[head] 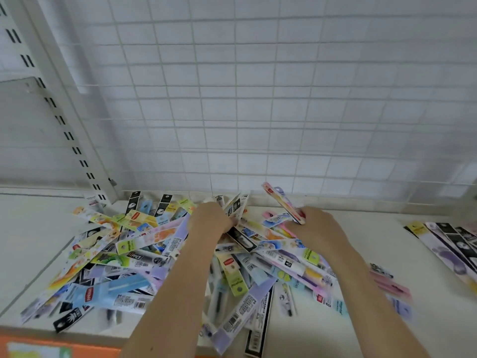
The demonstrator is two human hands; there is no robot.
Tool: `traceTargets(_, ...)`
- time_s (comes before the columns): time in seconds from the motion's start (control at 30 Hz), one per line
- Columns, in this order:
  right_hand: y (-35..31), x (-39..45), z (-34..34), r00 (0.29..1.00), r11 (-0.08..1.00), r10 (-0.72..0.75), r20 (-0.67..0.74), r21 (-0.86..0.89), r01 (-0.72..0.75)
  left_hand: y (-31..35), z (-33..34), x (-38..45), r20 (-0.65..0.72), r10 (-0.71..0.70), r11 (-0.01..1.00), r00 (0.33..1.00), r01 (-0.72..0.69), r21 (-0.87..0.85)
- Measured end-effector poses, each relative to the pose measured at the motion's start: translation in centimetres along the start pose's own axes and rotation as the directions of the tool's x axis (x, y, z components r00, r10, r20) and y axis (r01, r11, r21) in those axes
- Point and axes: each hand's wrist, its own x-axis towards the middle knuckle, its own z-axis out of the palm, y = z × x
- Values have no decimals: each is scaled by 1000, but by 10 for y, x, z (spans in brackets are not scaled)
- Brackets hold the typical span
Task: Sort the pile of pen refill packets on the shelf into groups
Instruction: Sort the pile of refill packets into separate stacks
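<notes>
Both hands in the packet pile (160, 257) on the shelf (33, 244)
Left hand (210, 218) grips packets (236, 205); right hand (316, 226) pinches a pink packet (281, 200)

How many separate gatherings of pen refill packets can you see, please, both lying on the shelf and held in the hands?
Big mixed pile on the shelf: 1
Black-and-purple row at the far right: 1
Mixed bundle in the left hand: 1
Pink bundle in the right hand: 1
Total: 4
</notes>
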Motion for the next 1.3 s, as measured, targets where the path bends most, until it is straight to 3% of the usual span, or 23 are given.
traceTargets(0.23,-4,2,-2,994,996,-92,62,12,91,1,-9,-19,37,-62,997,997,64,-51)
traceTargets(0.37,-2,5,-4,990,993,-118,73,-15,120,-5,-33,-42,65,-79,969,995,92,-229)
traceTargets(0.53,-14,10,2,982,985,-161,103,-49,166,-25,-57,-72,89,-111,838,990,141,-526)
traceTargets(0.87,-69,17,38,930,941,-329,162,-33,338,-105,-59,-122,-232,-317,682,920,51,-729)
traceTargets(0.93,-78,18,48,924,929,-344,164,-80,360,-114,-55,-127,-246,-322,659,914,31,-751)
traceTargets(1.07,-92,26,61,929,927,-326,172,-132,350,-127,-50,-126,-261,-376,521,889,-30,-853)
traceTargets(1.13,-97,33,66,938,935,-298,176,-143,324,-129,-48,-125,-295,-370,542,881,-53,-839)
traceTargets(1.3,-104,40,76,943,947,-219,251,-178,268,-129,-45,-116,-374,-282,713,884,-68,-698)
